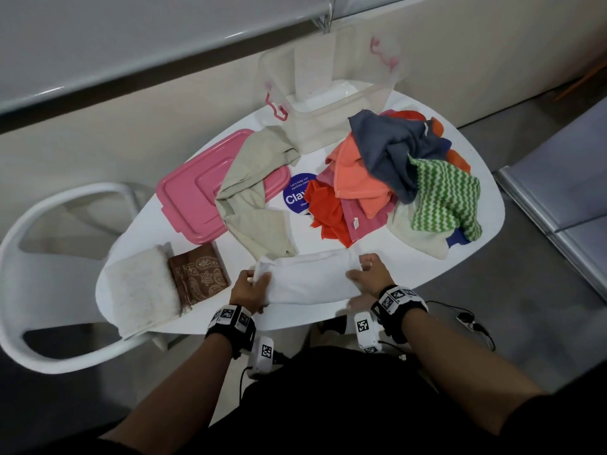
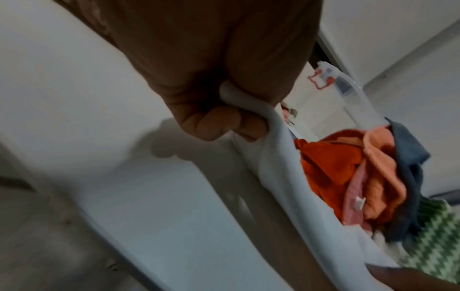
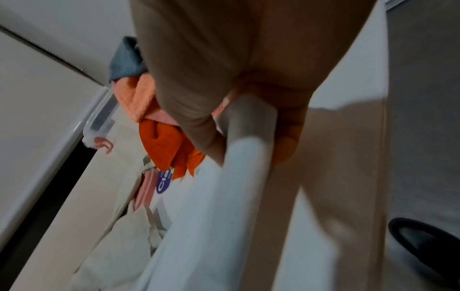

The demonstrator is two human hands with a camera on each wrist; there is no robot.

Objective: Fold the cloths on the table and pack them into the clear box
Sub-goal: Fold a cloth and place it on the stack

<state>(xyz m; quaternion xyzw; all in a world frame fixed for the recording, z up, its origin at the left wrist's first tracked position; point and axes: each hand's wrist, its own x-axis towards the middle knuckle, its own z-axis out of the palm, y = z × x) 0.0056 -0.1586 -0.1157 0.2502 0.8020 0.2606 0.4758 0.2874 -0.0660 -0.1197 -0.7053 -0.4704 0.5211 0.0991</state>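
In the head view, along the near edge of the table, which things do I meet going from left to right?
Folded cream towel → folded brown patterned cloth → left hand → white cloth → right hand.

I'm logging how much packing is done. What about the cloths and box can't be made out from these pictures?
- Clear box contents: head view, hazy walls obscure them.
- Pile cloth count: head view, cloths overlap.
- White cloth fold layers: wrist views blurred; left hand and right hand cover its ends.
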